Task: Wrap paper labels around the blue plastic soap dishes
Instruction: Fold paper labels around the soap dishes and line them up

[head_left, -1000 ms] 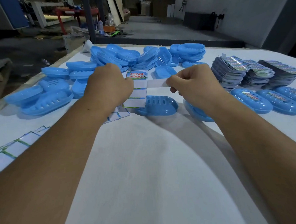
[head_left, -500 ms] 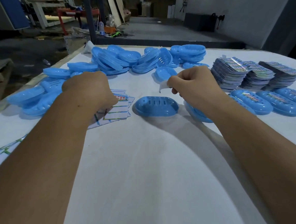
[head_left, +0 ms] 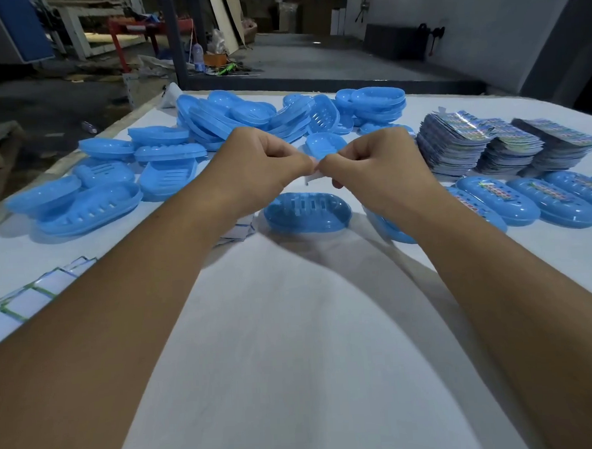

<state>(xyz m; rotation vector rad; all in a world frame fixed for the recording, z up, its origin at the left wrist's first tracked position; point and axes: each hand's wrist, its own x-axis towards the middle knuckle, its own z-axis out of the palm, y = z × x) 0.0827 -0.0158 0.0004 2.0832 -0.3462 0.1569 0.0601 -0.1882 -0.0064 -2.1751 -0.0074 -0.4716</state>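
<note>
A blue slotted soap dish (head_left: 307,212) lies alone on the white table (head_left: 293,327) in front of me. Just above it, my left hand (head_left: 261,171) and my right hand (head_left: 374,167) meet fingertip to fingertip, both pinching a small white strip (head_left: 314,175) between them. A few paper labels (head_left: 236,232) lie on the table under my left wrist, mostly hidden by it. Another blue dish (head_left: 391,229) sits partly hidden under my right forearm.
Loose blue dishes (head_left: 234,117) are heaped at the back and left. Three stacks of printed labels (head_left: 461,140) stand at the right, with labelled dishes (head_left: 502,199) in a row before them. More label sheets (head_left: 27,300) lie at the left edge.
My left hand has set the labels down on the table and swung right to meet my right hand. Both hands now pinch the white strip above the dish.
</note>
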